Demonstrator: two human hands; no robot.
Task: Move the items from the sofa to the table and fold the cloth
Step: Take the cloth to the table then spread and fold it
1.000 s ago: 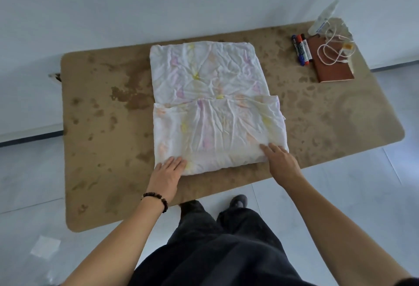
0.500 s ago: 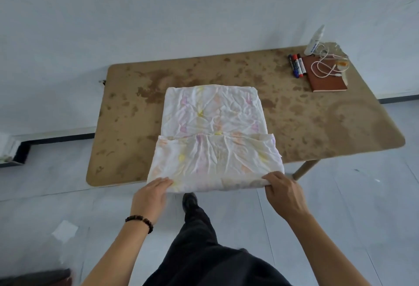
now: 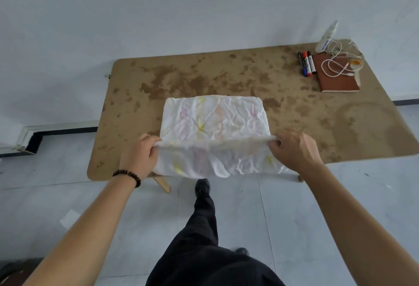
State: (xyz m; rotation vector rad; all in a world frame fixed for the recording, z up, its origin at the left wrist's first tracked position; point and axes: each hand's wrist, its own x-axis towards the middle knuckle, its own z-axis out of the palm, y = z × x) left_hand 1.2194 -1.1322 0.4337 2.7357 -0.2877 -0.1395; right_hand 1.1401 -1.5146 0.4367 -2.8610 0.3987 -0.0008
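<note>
ok, cloth (image 3: 214, 117) was on the table (image 3: 340, 126), near the middle of its near side. white, crumpled, with faint pink and yellow marks, already folded into a rectangle. far part lay flat on the top. near edge was lifted off the surface, stretched between the 2 hands, with the fabric below it sagging over the table's near rim.

left hand (image 3: 139, 156) gripped the near-left corner, fingers curled round the fabric. right hand (image 3: 294, 151) gripped the near-right corner the same way, fingers curled.

beaded bracelet (image 3: 128, 175) sat on the left wrist.

far-right corner of the table: 3 markers (image 3: 307, 63) side by side, just left of a brown notebook (image 3: 335, 79). white cable (image 3: 337, 63) lay coiled on the notebook, white bottle (image 3: 327, 36) at the back edge. table top was brown with dark stains.

person stood at the near side in dark trousers, 1 dark shoe (image 3: 202, 187) forward below the cloth.
</note>
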